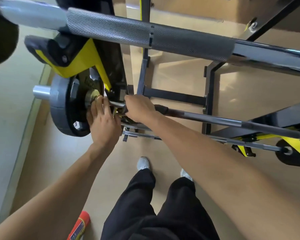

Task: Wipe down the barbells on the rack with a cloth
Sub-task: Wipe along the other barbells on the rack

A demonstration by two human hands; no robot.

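A lower barbell (pixel 206 117) runs from a grey weight plate (pixel 59 108) at the left to the right edge of the view. My right hand (pixel 139 107) grips a dark cloth (pixel 161 109) wrapped round this bar just right of the plate; most of the cloth is hidden under my fingers. My left hand (pixel 102 122) lies against the plate's inner face, fingers stretched out and touching the collar (pixel 93 96) where the bar enters. An upper barbell (pixel 145 34) with grey knurling crosses the top of the view close to the camera.
The black and yellow rack frame (pixel 207 99) stands behind the bars, with a yellow hook (pixel 80 61) holding the upper bar. A third bar (pixel 215 138) lies lower at the right. A red spray can (pixel 80 226) is on the beige floor by my legs and white shoes (pixel 143 162).
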